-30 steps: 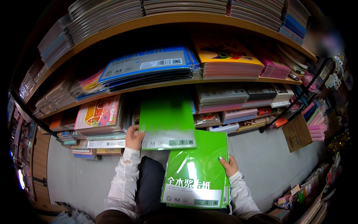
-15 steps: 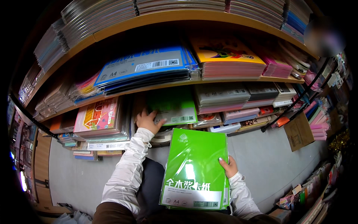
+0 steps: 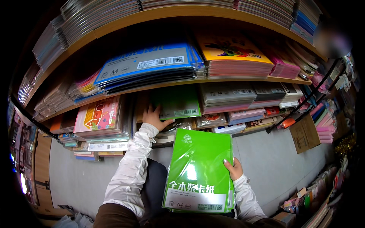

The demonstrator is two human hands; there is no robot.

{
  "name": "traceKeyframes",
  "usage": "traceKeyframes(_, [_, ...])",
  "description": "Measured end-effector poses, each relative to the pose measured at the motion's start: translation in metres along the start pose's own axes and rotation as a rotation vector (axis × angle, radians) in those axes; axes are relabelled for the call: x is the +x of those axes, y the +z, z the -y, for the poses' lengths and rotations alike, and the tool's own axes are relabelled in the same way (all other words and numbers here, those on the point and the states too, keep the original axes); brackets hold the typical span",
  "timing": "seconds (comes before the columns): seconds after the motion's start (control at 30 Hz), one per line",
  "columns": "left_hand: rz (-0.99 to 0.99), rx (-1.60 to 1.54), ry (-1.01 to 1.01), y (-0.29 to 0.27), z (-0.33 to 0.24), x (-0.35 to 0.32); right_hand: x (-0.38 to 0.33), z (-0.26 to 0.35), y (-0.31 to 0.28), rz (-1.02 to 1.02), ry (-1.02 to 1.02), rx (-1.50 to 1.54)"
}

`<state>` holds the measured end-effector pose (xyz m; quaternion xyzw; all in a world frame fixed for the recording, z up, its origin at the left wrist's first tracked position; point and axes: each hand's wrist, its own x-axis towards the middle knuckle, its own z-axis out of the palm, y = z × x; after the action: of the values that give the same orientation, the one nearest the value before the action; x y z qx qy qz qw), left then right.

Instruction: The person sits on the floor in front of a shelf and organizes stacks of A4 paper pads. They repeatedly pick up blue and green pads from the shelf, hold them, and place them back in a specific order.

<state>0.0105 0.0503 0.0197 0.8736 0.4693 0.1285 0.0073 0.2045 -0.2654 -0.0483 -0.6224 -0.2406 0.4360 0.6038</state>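
Note:
In my right hand (image 3: 234, 169) is a small stack of green card paper packs (image 3: 199, 159) in clear plastic, held upright before my body. My thumb lies over the right edge; the fingers behind are hidden. My left hand (image 3: 154, 118) reaches to the lower shelf, fingers stretched out and thumb apart. It touches the left front corner of another green card paper pack (image 3: 180, 102), which lies flat in the shelf's shadow. Part of those fingertips is in the dark.
Above lies a shelf board (image 3: 243, 80) with blue-covered paper packs (image 3: 148, 62) and orange-covered pads (image 3: 232, 49). Pink illustrated packs (image 3: 97, 116) stand left of my left hand, grey packs (image 3: 226, 95) right. An open cardboard box (image 3: 305, 133) sits at the right.
My left hand has shifted slightly right along the shelved green pack, its thumb now at the front edge. That pack sits straighter. The held stack has barely moved.

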Motion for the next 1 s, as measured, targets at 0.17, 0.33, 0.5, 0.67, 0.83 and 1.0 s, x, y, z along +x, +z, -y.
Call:
traceKeyframes(0.17, [0.081, -0.004, -0.043, 0.005, 0.002, 0.016, 0.001, -0.005, -0.001, -0.012, -0.012, -0.01])
traceKeyframes(0.33, [0.126, 0.002, -0.088, 0.001, -0.002, 0.017, 0.0, -0.001, 0.001, 0.008, 0.003, 0.011])
traceKeyframes(0.5, [0.096, 0.006, -0.087, -0.002, -0.003, 0.014, 0.0, 0.0, 0.001, 0.011, -0.003, 0.012])
traceKeyframes(0.67, [-0.01, -0.085, -0.022, -0.006, 0.002, 0.004, -0.001, 0.0, 0.001, -0.006, -0.015, 0.012])
traceKeyframes(0.83, [-0.263, -0.282, 0.006, 0.002, 0.031, -0.014, 0.001, -0.003, 0.0, 0.002, -0.019, -0.013])
traceKeyframes(1.0, [-0.3, -0.316, -0.04, 0.009, 0.051, -0.02, 0.001, -0.002, 0.0, 0.014, -0.011, -0.014])
